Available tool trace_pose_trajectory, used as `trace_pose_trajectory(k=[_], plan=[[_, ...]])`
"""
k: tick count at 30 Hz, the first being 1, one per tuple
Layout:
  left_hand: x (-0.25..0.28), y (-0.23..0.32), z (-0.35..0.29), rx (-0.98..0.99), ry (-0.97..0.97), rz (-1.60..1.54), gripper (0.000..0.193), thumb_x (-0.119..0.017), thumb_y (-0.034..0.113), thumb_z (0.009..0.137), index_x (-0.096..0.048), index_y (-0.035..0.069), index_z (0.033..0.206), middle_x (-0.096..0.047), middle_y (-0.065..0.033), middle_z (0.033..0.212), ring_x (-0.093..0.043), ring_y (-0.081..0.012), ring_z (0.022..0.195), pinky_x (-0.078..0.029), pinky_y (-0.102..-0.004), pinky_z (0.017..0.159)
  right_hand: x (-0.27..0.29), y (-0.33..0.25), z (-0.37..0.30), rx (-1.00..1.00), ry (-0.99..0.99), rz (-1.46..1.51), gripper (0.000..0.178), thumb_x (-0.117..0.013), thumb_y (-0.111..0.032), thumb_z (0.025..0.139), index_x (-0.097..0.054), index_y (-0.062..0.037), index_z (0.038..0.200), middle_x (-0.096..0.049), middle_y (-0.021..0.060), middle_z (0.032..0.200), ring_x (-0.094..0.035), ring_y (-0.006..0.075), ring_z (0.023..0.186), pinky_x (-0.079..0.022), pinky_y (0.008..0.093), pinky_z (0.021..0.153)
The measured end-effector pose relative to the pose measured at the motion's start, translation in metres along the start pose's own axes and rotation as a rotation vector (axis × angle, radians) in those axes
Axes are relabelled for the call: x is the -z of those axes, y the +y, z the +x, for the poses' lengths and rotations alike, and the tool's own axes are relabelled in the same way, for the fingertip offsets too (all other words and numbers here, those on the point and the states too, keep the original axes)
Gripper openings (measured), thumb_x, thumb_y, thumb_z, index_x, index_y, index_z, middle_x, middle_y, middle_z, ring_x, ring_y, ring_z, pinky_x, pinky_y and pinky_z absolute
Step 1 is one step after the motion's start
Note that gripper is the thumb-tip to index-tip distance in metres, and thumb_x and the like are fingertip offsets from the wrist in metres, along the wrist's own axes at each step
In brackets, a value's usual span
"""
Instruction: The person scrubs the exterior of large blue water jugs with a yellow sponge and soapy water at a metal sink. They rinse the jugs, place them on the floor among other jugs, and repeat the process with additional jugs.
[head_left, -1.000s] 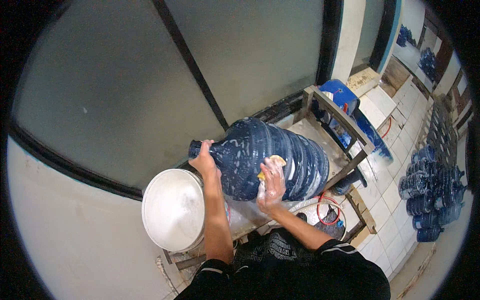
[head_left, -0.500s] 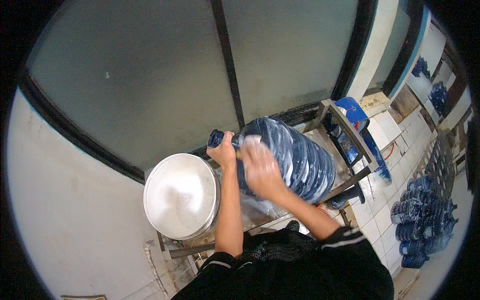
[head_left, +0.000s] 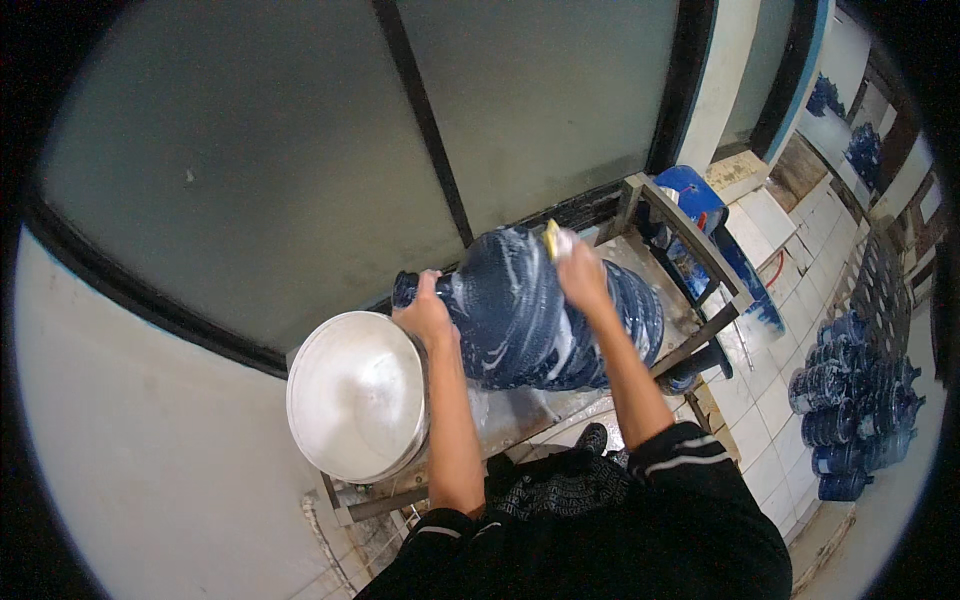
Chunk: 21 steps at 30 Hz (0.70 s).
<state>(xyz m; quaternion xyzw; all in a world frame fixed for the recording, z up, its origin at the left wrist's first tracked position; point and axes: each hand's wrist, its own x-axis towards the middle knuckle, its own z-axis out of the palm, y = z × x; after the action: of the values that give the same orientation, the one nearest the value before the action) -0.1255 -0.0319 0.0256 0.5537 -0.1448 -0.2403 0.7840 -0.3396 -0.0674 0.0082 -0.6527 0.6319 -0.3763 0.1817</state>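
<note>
A large blue water jug (head_left: 510, 320) lies on its side on a metal-framed stand, its ribbed body streaked with white foam. Its neck points left, and my left hand (head_left: 428, 314) is wrapped round it just behind the mouth. On the far upper side of the jug, my right hand (head_left: 580, 268) presses a sponge (head_left: 552, 240) with a yellow edge against the soapy surface. That hand is slightly blurred, and its fingertips are partly covered with suds. Left of the jug's mouth, close to my left forearm, stands a round white bucket (head_left: 352, 400).
The stand's raised metal end rail (head_left: 690, 240) rises right of the jug. Beyond it sits a blue container (head_left: 735, 270). Several blue jugs (head_left: 855, 400) are grouped on the tiled floor at right. A frosted glass partition (head_left: 250, 170) borders the far side.
My right hand has moved from near the jug's neck to the far side of its body, farther right. The left hand still grips the neck. The jug looks turned slightly, its foam streaks shifted.
</note>
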Motion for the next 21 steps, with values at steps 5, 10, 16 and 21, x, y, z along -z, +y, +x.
trace_pose_trajectory(k=[5,10,16,21], plan=[[0.010,-0.006,0.022,0.149,0.125,0.059,0.055,-0.073,0.007,0.061,-0.050,-0.025,0.100,-0.060,-0.0245,0.108,-0.058,-0.0281,0.096,-0.046,-0.0362,0.086,-0.051,-0.009,-0.170,0.343,0.434,-0.033,0.054,-0.053,-0.014,0.088,-0.039,-0.0032,0.139,-0.043,0.0231,0.139,-0.037,0.0407,0.132,-0.030,0.0493,0.108],[0.011,0.024,0.007,0.182,0.086,0.067,0.032,-0.072,0.010,0.063,-0.061,-0.014,0.082,-0.063,-0.0172,0.088,-0.060,-0.0230,0.077,-0.049,-0.0338,0.073,-0.026,-0.009,-0.119,0.124,0.486,-0.002,0.050,-0.049,-0.016,0.091,-0.039,-0.0001,0.137,-0.039,0.0243,0.142,-0.034,0.0410,0.133,-0.026,0.0495,0.109],[0.001,0.009,0.000,0.119,0.066,0.025,0.019,-0.067,0.009,0.066,-0.064,-0.009,0.072,-0.063,-0.0131,0.082,-0.060,-0.0221,0.071,-0.050,-0.0336,0.068,0.011,0.048,-0.047,-0.115,0.294,-0.018,0.044,-0.050,-0.019,0.090,-0.046,0.0051,0.127,-0.044,0.0226,0.137,-0.039,0.0396,0.129,-0.031,0.0457,0.107],[-0.010,0.022,-0.008,0.154,0.156,0.077,0.018,-0.066,0.010,0.068,-0.063,-0.008,0.070,-0.063,-0.0102,0.079,-0.060,-0.0201,0.066,-0.050,-0.0327,0.062,-0.067,0.068,-0.185,0.001,0.536,0.207,0.049,-0.065,-0.012,0.079,-0.043,0.0012,0.120,-0.039,0.0294,0.137,-0.034,0.0479,0.131,-0.027,0.0547,0.107]])
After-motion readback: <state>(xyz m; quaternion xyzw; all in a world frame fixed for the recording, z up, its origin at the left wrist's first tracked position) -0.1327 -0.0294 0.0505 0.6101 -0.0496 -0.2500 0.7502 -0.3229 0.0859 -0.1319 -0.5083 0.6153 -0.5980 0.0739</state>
